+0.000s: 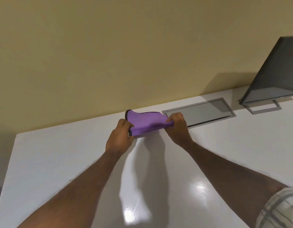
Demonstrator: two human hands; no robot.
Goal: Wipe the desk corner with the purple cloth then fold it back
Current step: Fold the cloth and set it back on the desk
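1. Two hands grip the purple cloth (146, 123) above the white desk (224, 145), toward its far edge by the wall.
2. Left hand (120, 137) is closed, pinching the cloth's left edge.
3. Right hand (178, 127) is closed, pinching its right end.
4. Grey cable hatch (203, 111) lies just right of the cloth.
5. Monitor (272, 76) stands far right.

One purple cloth with a dark stitched edge (146, 124) is counted, pinched between the fingers of two bare hands, one left hand (120, 137) and one right hand (178, 127). One glossy white desk (60, 162), one grey rectangular cable hatch (203, 111) just beyond the right fingers, and one dark flat monitor on a grey stand (274, 74) are counted.
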